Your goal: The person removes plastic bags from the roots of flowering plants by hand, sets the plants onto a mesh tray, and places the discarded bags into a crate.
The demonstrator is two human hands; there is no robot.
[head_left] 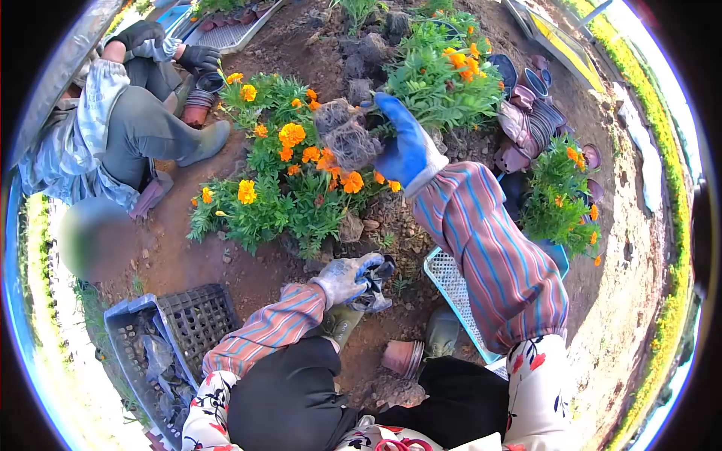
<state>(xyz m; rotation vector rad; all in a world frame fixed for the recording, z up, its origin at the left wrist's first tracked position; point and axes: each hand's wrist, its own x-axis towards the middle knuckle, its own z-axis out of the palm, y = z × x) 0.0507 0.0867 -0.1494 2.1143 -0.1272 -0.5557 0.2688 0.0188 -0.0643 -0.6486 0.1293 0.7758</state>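
Note:
My left hand (350, 279), in a grey-white and blue glove, is closed on crumpled dark plastic (374, 298), perhaps soft nursery bags. Further forward, my right hand (406, 143) wears a blue glove. Its thumb and fingers lie around a root ball (352, 144) with pale roots showing; part of the grip is hidden. Orange marigolds (289, 169) spread over the soil just left of and below this root ball. Another group of marigolds (444, 83) lies beyond my right hand, with several bare root balls (372, 49) along its left side.
Beside my left arm stands a dark crate (197, 323) holding black plastic scraps. Stacked pots (404, 357) lie between my boots. A light-blue tray (451, 289) sits under my right arm. More pots (538, 124) and marigolds (560, 192) are at right. At left a gloved person (143, 120) sits near stacked pots.

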